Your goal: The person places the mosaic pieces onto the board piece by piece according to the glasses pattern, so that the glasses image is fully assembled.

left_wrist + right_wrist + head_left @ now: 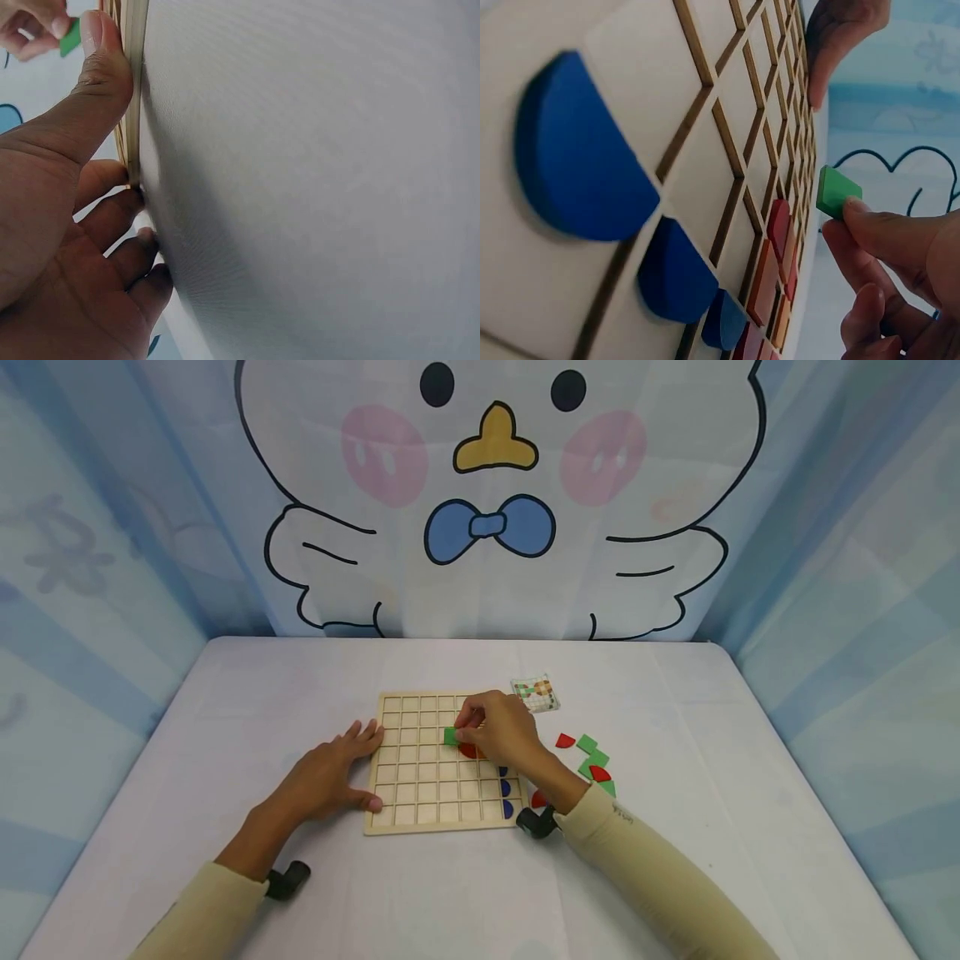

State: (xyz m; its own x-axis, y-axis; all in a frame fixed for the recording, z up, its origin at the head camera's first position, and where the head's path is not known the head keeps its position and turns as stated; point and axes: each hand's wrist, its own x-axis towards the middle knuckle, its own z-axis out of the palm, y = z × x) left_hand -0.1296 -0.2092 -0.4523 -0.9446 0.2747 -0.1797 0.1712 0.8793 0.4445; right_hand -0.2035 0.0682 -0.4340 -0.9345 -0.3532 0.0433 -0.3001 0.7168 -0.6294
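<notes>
A wooden grid board (420,793) lies on the white table. My right hand (502,727) is over its upper right part and pinches a green square tile (838,191) between thumb and fingertip, held above the grid in the right wrist view. Under that hand, a red piece (467,750) and orange ones sit in the grid, partly hidden. Blue half-round pieces (585,150) line the board's right side. At the left edge, my left hand (322,781) has its fingers spread and touches the frame, thumb (101,52) resting on the rim.
Right of the board lie loose green tiles (587,743) and red quarter-round pieces (565,741). Another red piece (538,799) is beside the right wrist. Behind the right hand is a small pattern card (542,695). A printed curtain (480,593) hangs behind the table.
</notes>
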